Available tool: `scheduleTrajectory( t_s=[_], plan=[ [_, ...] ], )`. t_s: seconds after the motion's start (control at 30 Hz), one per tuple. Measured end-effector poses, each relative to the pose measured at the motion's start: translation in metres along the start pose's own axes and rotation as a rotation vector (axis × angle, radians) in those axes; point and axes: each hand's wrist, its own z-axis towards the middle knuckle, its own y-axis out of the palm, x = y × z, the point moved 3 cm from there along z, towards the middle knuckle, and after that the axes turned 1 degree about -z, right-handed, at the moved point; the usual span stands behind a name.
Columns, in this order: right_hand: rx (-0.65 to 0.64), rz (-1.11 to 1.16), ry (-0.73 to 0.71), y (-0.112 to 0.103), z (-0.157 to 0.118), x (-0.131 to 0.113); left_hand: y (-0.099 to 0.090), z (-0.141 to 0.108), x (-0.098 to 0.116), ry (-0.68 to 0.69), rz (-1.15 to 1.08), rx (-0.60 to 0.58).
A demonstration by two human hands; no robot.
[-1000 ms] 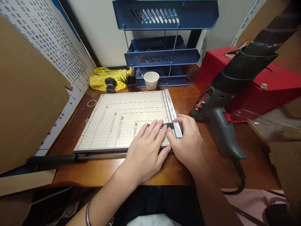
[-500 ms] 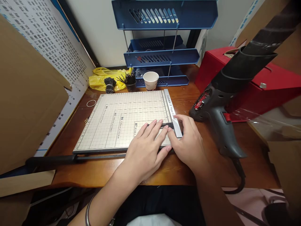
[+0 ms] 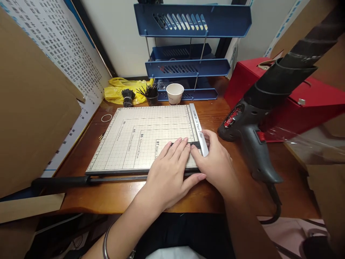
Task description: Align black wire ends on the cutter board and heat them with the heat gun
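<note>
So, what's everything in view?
Gridded paper cutter: 1, cream, centre.
Cutter handle: 1, black, front left.
Thin strands: several, black, on cutter.
Tied strand bundle: 1, black, behind cutter.
Strand-filled cup: 1, dark, beside bundle.
Paper cup: 1, white, behind cutter.
Crumpled plastic bag: 1, yellow, behind bundle.
Slotted tiered rack: 1, blue, back.
Pistol-grip tool: 1, black, right.
Boxy case: 1, red, behind tool.
Thin loop: 1, white, left.
Printed sheet: 1, white, left.
Cardboard panels: several, brown, sides.
Wooden desk: 1, brown, beneath.
Metal bracelet: 1, silver, left wrist.
Left hand: 1, bare, over strands.
Right hand: 1, bare, cutter's right edge.
</note>
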Motion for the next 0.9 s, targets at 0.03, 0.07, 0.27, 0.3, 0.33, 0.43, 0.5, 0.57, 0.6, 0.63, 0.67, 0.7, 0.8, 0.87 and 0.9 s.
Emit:
scheduleTrajectory(
  t_s=[0.03, 0.07, 0.27, 0.3, 0.33, 0.43, 0.5, 0.57, 0.6, 0.63, 0.67, 0.7, 0.8, 0.87, 0.9],
  plan=[
    [-0.008, -0.026, 0.011, -0.001, 0.001, -0.002, 0.000, 0.000, 0.000, 0.000, -0.001, -0.003],
    [-0.017, -0.055, 0.023, -0.002, 0.002, -0.004, 0.000, 0.000, -0.001, -0.001, -0.001, -0.008],
    [-0.004, -0.016, -0.027, -0.005, 0.009, -0.012, -0.001, 0.000, -0.001, -0.002, 0.003, -0.004],
    [0.015, 0.032, -0.042, -0.004, 0.009, -0.012, -0.001, 0.000, -0.001, -0.002, 0.000, -0.002],
    [0.032, 0.075, -0.050, -0.004, 0.010, -0.012, -0.001, 0.000, -0.001, -0.003, -0.004, -0.003],
    [0.050, 0.158, -0.043, -0.002, 0.009, -0.009, -0.001, 0.000, -0.001, -0.010, -0.009, -0.014],
    [0.056, 0.188, -0.044, -0.002, 0.009, -0.007, -0.001, 0.000, -0.001, -0.014, -0.005, -0.014],
    [0.057, 0.219, -0.061, -0.002, 0.008, -0.005, 0.000, 0.000, -0.001, -0.014, 0.000, -0.010],
    [0.056, 0.230, -0.067, -0.002, 0.008, -0.005, 0.000, 0.000, -0.001, -0.014, 0.003, -0.009],
    [0.049, 0.237, -0.068, -0.002, 0.008, -0.004, 0.000, 0.000, -0.001, -0.012, 0.006, -0.009],
    [0.044, 0.238, -0.065, -0.002, 0.007, -0.003, 0.000, 0.000, -0.001, -0.011, 0.009, -0.009],
    [0.036, 0.237, -0.061, -0.003, 0.007, -0.003, 0.000, 0.000, -0.001, -0.010, 0.012, -0.010],
    [0.009, 0.249, -0.062, -0.003, 0.006, 0.000, 0.000, 0.000, -0.001, -0.006, 0.018, -0.011],
    [-0.002, 0.270, -0.066, -0.003, 0.006, 0.001, 0.001, 0.000, 0.000, -0.002, 0.022, -0.010],
    [-0.004, 0.277, -0.066, -0.003, 0.006, 0.001, 0.001, 0.000, 0.000, 0.000, 0.024, -0.007]
  ],
)
